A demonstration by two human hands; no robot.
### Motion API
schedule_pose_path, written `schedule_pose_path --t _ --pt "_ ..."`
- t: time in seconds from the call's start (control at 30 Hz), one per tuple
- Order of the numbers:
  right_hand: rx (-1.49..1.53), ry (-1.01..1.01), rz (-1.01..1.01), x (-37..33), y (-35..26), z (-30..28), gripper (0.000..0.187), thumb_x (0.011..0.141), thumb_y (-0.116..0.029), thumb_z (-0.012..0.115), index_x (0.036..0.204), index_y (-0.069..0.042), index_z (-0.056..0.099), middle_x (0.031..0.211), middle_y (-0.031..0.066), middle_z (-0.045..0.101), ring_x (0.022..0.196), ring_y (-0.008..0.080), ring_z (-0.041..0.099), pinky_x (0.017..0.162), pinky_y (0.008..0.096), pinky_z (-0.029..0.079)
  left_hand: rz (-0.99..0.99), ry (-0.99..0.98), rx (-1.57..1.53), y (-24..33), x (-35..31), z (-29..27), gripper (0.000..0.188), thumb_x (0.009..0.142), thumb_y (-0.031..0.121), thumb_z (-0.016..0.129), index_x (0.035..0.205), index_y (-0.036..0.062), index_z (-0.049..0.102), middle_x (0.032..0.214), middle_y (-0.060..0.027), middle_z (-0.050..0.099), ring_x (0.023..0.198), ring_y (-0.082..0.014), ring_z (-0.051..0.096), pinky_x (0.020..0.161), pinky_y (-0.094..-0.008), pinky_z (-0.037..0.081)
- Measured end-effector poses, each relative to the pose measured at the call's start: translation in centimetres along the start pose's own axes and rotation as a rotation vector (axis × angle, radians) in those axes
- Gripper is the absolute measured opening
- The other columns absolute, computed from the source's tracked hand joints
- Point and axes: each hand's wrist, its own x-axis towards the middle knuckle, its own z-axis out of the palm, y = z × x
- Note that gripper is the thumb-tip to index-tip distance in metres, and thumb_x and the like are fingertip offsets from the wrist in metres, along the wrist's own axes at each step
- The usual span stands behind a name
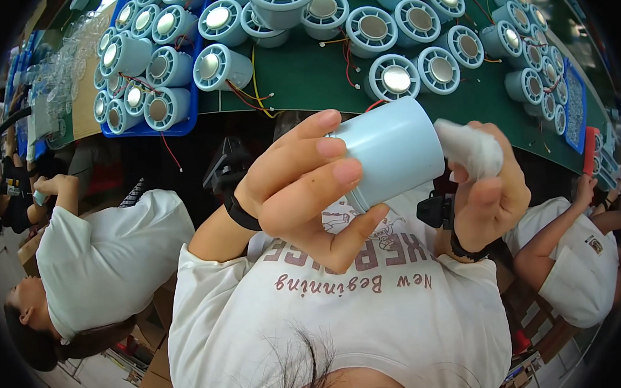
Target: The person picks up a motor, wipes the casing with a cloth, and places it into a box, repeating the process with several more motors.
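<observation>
A light blue plastic cylinder housing (392, 151) is held up in front of my chest, tilted, its smooth side toward me. My left hand (299, 187) grips its left end, with several fingers over the top and the thumb underneath. A bit of red wire peeks out above the housing. On the right, my right hand (493, 202) is closed round a crumpled white cloth (471, 148), slightly blurred, right beside the housing's right end. Whether the cloth touches that end I cannot tell.
Similar housings with silver discs and loose wires stand on the green table (290, 82). A blue tray (187, 119) at left holds several more; another blue tray (574, 110) lies far right. Co-workers sit at left (117, 260) and right (570, 258).
</observation>
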Motion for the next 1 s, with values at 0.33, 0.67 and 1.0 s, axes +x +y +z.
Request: schedule_pose_path --t 0.33,0.67,1.0 --pt "-0.643 0.265 0.263 0.5 0.1 0.1 0.032 0.087 -0.018 0.067 0.086 0.012 0.057 0.077 0.0135 0.054 0.059 0.0211 0.048 0.050 0.0325 0.032 -0.106 -0.033 -0.085 -0.3 -0.5 0.0 0.048 0.063 0.013 0.072 0.106 -0.0016 0.056 0.116 -0.0176 0.046 0.103 -0.0360 0.051 0.086 -0.0425 0.056" --pt "-0.687 0.365 0.372 2.2 0.6 0.1 0.024 0.090 -0.016 0.063 0.078 0.004 0.058 0.066 0.0072 0.050 0.053 0.0175 0.043 0.049 0.0336 0.034 -0.369 -0.039 -0.251 0.7 -0.7 -0.6 0.057 0.060 0.011 0.073 0.113 0.0000 0.054 0.116 -0.0258 0.045 0.103 -0.0373 0.057 0.080 -0.0361 0.058" --pt "-0.018 -0.030 0.073 2.1 -0.3 -0.1 0.023 0.083 -0.017 0.074 0.084 0.005 0.066 0.077 0.0124 0.063 0.055 0.0168 0.048 0.049 0.0280 0.038 -0.370 0.025 -0.257 1.0 -0.3 0.0 0.056 0.061 0.007 0.072 0.113 0.0023 0.053 0.116 -0.0243 0.045 0.101 -0.0363 0.057 0.084 -0.0383 0.058"
